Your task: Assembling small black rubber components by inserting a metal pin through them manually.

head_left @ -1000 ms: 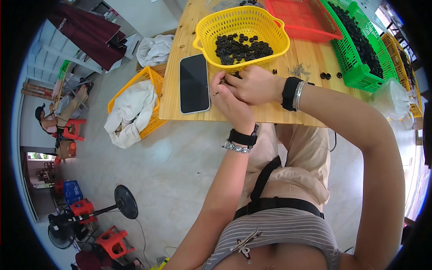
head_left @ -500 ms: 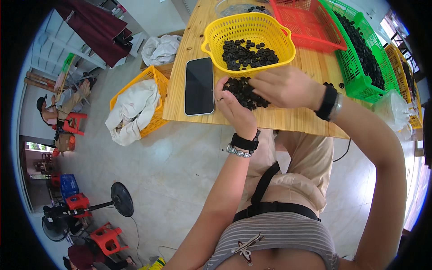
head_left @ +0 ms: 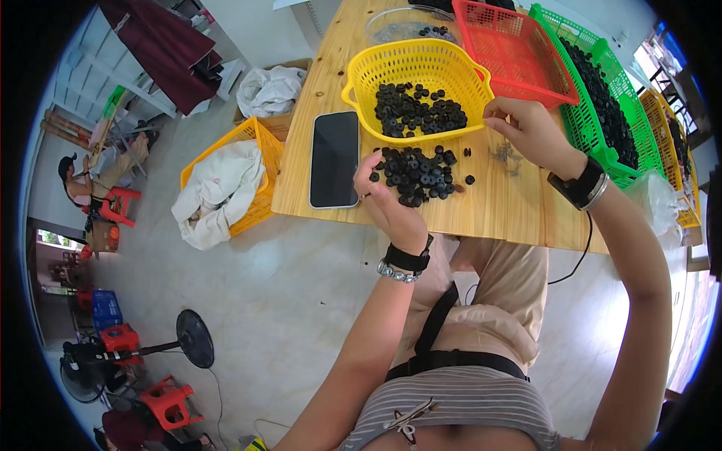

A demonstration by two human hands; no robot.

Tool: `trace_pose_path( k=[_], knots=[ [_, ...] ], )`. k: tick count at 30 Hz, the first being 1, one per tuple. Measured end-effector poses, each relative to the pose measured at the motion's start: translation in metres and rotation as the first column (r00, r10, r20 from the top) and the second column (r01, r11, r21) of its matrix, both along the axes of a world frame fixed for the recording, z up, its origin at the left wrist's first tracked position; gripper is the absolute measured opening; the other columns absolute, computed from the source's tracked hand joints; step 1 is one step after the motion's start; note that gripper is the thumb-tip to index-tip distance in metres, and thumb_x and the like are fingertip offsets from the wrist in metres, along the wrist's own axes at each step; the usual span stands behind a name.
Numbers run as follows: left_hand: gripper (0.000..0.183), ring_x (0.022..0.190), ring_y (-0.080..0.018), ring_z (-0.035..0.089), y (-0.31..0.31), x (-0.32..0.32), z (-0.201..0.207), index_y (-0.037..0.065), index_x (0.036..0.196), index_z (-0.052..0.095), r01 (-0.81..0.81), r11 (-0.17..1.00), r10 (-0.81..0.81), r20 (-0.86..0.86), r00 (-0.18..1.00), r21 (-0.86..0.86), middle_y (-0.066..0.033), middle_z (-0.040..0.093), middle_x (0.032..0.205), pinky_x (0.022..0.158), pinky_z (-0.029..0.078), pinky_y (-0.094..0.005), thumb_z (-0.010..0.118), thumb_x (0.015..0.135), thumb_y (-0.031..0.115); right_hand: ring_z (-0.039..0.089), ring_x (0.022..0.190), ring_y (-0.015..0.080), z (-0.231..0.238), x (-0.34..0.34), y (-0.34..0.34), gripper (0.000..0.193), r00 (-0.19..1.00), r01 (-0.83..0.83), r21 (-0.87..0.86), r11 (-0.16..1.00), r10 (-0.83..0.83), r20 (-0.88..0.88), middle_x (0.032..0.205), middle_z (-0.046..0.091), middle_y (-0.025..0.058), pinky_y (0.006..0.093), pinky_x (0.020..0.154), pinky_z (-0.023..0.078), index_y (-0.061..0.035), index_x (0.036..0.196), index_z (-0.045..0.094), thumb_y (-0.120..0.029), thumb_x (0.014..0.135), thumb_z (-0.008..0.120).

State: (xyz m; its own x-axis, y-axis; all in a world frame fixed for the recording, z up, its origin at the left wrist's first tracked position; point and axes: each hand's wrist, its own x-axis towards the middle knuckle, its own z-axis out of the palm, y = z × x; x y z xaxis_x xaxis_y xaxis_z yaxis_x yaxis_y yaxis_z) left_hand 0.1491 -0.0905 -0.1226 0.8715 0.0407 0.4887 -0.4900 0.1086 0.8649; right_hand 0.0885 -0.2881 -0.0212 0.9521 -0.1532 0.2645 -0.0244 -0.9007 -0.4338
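Observation:
A pile of small black ring-shaped pieces [head_left: 421,177] lies on the wooden table [head_left: 481,214], spread loosely near its front edge. My left hand [head_left: 395,214] is cupped at the pile's left side, its fingers curved and apart from the thumb, touching the outermost pieces. To the right, my right hand [head_left: 526,128] hovers by the yellow basket's corner, thumb and fingertips brought together; what is between them, if anything, is too small to see. Thin greyish scraps [head_left: 508,158] lie below it. More black pieces sit inside the yellow basket [head_left: 417,60] behind the pile.
A phone [head_left: 335,159] lies left of the pile. Behind stand a clear round tray [head_left: 383,28], a red basket [head_left: 519,56] and a green basket [head_left: 602,113] of black pieces. Left of the table, an orange crate [head_left: 263,158] holds white cloth. A fan [head_left: 195,338] stands lower left.
My right hand has left the pile and moved right, beside the yellow basket, uncovering the pieces and the scraps. My left hand stays at the pile's left edge. The view has shifted slightly.

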Motion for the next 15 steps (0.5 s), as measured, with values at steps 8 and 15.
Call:
trace_pose_path(
  k=[8,15],
  knots=[
    [0.050,0.103,-0.0257,0.043,-0.007,0.003,-0.003,-0.003,0.107,0.047,0.063,0.998,-0.064,-0.042,0.997,-0.018,-0.0141,0.049,0.109,0.091,0.030,-0.0355,0.022,0.095,0.039,0.055,0.058,0.0211,-0.001,0.006,0.016,0.014,0.999,-0.033,0.140,0.990,0.035,-0.009,0.068,0.057,0.0115,0.0304,0.055,0.044,-0.0012,0.086,0.058,-0.014,0.081,0.059],
    [0.050,0.106,-0.0231,0.044,-0.003,0.005,-0.002,-0.002,0.110,0.044,0.088,0.995,-0.089,0.009,0.996,0.047,-0.0142,0.046,0.112,0.093,0.032,-0.0333,0.016,0.096,0.037,0.056,0.056,0.0259,-0.020,-0.014,0.038,0.013,0.973,-0.224,0.119,0.967,0.229,-0.033,0.064,0.055,0.0125,0.0340,0.053,0.044,-0.0036,0.084,0.054,-0.013,0.077,0.060]
  ],
)
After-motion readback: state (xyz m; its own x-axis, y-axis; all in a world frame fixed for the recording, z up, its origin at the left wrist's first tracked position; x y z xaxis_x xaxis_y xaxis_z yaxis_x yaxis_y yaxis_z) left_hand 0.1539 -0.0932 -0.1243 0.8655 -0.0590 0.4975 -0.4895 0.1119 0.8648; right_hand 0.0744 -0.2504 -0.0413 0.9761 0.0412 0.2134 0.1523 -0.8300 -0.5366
